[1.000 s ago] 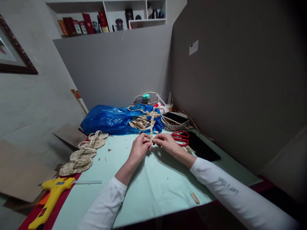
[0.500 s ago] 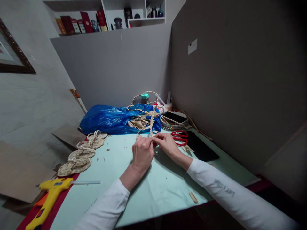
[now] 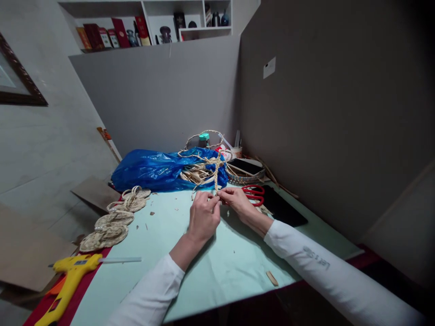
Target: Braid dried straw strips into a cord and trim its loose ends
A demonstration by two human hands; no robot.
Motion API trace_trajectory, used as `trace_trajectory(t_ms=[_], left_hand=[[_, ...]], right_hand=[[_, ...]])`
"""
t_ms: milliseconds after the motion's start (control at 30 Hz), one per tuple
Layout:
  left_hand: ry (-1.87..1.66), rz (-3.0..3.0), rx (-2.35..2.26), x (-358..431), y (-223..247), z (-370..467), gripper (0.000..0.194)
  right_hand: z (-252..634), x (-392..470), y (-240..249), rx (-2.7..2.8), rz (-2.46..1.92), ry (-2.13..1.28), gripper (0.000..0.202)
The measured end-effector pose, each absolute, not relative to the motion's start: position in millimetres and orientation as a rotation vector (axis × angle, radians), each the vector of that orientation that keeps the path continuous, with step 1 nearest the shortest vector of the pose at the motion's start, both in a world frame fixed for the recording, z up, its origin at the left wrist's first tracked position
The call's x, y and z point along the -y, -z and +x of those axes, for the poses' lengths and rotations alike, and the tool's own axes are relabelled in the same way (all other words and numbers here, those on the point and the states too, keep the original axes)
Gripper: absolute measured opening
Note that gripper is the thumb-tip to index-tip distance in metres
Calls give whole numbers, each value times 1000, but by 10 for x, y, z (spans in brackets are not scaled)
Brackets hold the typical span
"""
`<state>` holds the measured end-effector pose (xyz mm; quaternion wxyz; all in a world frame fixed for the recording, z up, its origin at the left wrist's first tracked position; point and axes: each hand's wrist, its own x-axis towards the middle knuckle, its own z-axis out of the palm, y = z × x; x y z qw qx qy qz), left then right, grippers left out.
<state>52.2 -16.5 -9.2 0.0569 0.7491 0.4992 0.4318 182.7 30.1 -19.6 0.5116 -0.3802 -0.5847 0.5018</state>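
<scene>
A braided straw cord [image 3: 216,174] runs from the blue plastic bag [image 3: 149,170] down to my fingertips at the middle of the table. My left hand [image 3: 205,216] is closed at the cord's lower end, its fingers bent. Beside it my right hand [image 3: 238,203] pinches the same end between thumb and forefinger. Both hands nearly touch there, and the strand ends are hidden by the fingers. Loose straw strips [image 3: 197,174] lie in the bag's opening. Close to my right hand are red-handled scissors [image 3: 254,194].
Woven straw slippers [image 3: 105,237] line the left edge, with a yellow glue gun [image 3: 73,276] nearer. A phone [image 3: 246,166] rests on a round basket [image 3: 243,178] at the back right, behind a black flat item [image 3: 283,210]. Straw scraps are scattered on the green tabletop [image 3: 224,280].
The fingers of my left hand have loosened slightly and shifted at the cord's end. My right hand has moved a little up and left. The whole view has shifted slightly.
</scene>
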Motion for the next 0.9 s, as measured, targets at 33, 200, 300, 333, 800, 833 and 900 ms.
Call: trace_trajectory(t_ms=[33,200,300,333,800,833,900], left_hand=[[-1385,2082,-1453,138,74,500,15],[-1354,1637,-1354,-10,50,368,19],[-1182,1520,-1225,-44,65,332,26],[-1153,1490,-1197,-47,68,328,27],[-1312,1515,-1548,-71,89,337,19],[-1334,1514,-1569,-61,76,360,20],[-1357,1484,-1590,-53,66,404,21]], right_hand=[[1830,-310,199,1410,-909,-1218,33],[1824,-337,236,1512,-845,-1289,32],[1824,-337,252,1636,-787,-1309,29],[1828,-336,251,1674,-775,-1303,28],[1874,-240,125,2189,-1060,-317,14],[1863,-234,122,2181,-1075,-268,13],[1838,-215,127,2159,-1099,-181,11]])
